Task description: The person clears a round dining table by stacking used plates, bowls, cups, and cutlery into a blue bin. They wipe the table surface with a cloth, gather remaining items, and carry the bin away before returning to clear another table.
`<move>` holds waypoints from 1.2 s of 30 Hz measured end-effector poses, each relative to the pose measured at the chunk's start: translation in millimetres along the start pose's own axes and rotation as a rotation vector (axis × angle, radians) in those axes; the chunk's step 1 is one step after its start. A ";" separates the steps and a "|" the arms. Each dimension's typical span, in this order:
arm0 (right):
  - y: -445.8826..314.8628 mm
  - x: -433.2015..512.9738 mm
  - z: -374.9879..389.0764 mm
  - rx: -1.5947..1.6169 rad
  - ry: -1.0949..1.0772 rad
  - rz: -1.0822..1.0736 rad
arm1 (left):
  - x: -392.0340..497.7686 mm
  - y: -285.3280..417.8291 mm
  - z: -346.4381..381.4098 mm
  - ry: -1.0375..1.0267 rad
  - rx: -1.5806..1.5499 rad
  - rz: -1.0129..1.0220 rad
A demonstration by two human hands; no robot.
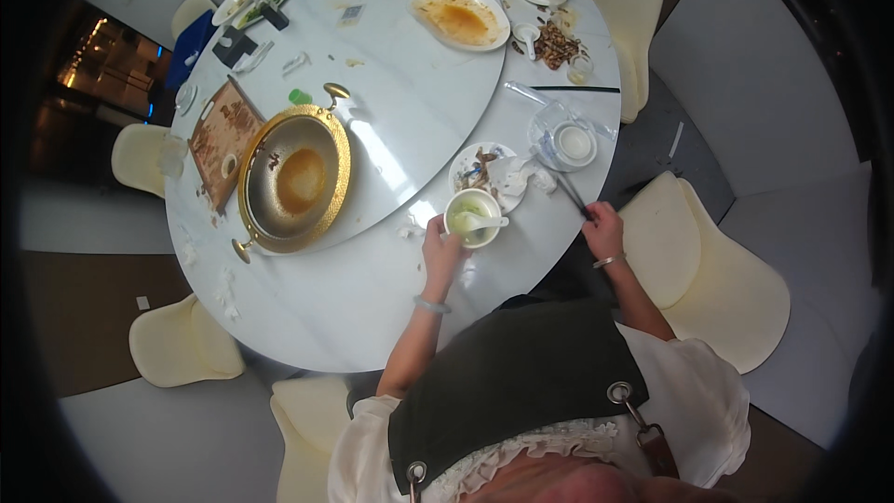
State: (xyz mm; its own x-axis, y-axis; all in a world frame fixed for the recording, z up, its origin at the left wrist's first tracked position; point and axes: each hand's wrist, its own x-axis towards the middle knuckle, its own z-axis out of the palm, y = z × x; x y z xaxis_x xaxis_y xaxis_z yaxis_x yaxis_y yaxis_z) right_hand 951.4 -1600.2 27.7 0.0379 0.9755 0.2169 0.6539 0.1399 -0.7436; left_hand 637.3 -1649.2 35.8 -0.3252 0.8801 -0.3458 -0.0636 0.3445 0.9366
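My left hand [444,255] grips a small white bowl [452,232] of pale green soup, in which a white spoon [482,222] lies. Just behind the bowl is a patterned plate [515,205] bearing food scraps and crumpled tissue [512,175]. At the table's right edge, my right hand [603,229] holds dark chopsticks [573,193], whose far ends reach toward a stack of dishes with a small white bowl [575,142] and clear plastic wrap [549,117].
A large round marble table [307,318] carries a gold-rimmed pan [342,185], a stained tray [216,133], a sauce-stained oval plate [501,28] and a pile of shells [555,44]. Cream chairs [733,293] surround it, one close by my right arm.
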 end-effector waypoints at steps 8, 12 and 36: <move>79.7 137.9 -7.4 0.149 -0.030 0.392 | 29.5 2.3 65.5 0.106 -0.157 -0.054; 95.7 192.4 -4.3 0.061 -0.074 0.197 | 34.1 -7.1 85.3 0.220 -0.089 -0.080; 104.9 266.0 15.1 -0.582 -0.351 -0.294 | 19.9 -46.5 84.3 0.517 -0.153 -0.240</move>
State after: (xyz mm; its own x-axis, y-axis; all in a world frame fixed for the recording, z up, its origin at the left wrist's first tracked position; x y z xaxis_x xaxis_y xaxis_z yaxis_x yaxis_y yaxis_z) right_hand 1018.7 -1323.5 -2.2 -0.3805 0.9223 0.0679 0.8985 0.3860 -0.2091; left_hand 713.3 -1620.1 -19.3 -0.7003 0.4968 -0.5126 -0.3148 0.4296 0.8464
